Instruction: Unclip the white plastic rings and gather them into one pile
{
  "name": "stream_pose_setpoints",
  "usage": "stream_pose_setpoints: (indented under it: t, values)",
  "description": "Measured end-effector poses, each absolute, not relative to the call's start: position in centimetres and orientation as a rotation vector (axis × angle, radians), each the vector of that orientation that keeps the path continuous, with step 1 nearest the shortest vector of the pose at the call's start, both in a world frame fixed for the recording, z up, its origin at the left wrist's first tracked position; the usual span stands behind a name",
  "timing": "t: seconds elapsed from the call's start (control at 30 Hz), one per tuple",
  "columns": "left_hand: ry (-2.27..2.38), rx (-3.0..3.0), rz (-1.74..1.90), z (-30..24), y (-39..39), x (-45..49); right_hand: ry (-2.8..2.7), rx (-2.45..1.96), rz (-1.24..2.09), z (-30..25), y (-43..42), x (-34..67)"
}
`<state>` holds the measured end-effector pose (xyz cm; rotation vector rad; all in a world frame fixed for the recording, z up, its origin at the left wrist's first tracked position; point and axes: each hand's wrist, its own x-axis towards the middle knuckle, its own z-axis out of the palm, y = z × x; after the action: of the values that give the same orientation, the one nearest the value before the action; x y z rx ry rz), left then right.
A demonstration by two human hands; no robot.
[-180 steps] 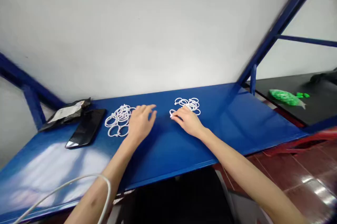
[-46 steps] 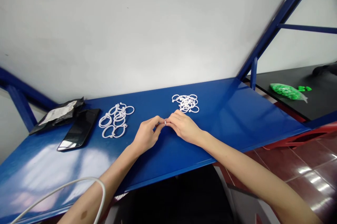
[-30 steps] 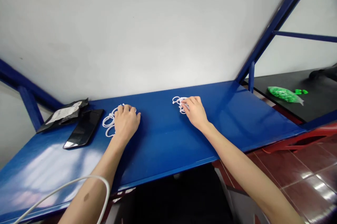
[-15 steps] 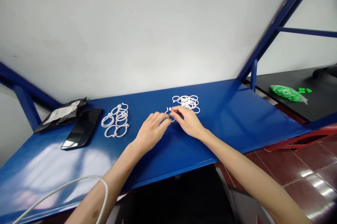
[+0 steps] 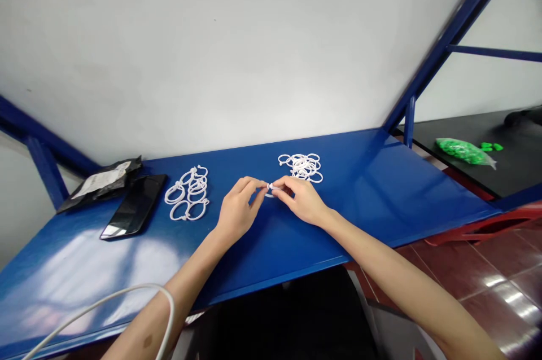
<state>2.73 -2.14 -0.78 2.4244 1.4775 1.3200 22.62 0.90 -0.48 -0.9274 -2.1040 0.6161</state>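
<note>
Over the middle of the blue table (image 5: 372, 191), my left hand (image 5: 237, 210) and my right hand (image 5: 298, 199) meet, both pinching one small white plastic ring (image 5: 270, 187) between their fingertips. A pile of several white rings (image 5: 302, 166) lies just beyond my right hand. To the left of my left hand a second group of white rings (image 5: 188, 199) is spread flat on the table.
A black phone (image 5: 132, 205) and a dark packet with a white label (image 5: 104, 178) lie at the table's left. Blue frame posts (image 5: 444, 44) rise at the right. A green bag (image 5: 463, 151) sits on a black surface beyond. A white cable (image 5: 105, 303) crosses my left forearm.
A second ago my hands were apart, one on each ring pile. They have since come together at the table's middle, with a ring from the right pile pinched between them.
</note>
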Motion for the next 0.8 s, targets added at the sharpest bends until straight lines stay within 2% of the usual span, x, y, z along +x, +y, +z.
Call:
stream_pose_setpoints:
  t: [0.3,0.8]
  values:
    - [1.381,2.359,1.247,-0.6,-2.4,2.8,-2.199,-0.849,0.526,-0.4,0.7,22.8]
    - [1.355,2.469,1.253,-1.8,-2.7,2.7,-2.435,-0.808,0.114,-1.2,0.0,22.3]
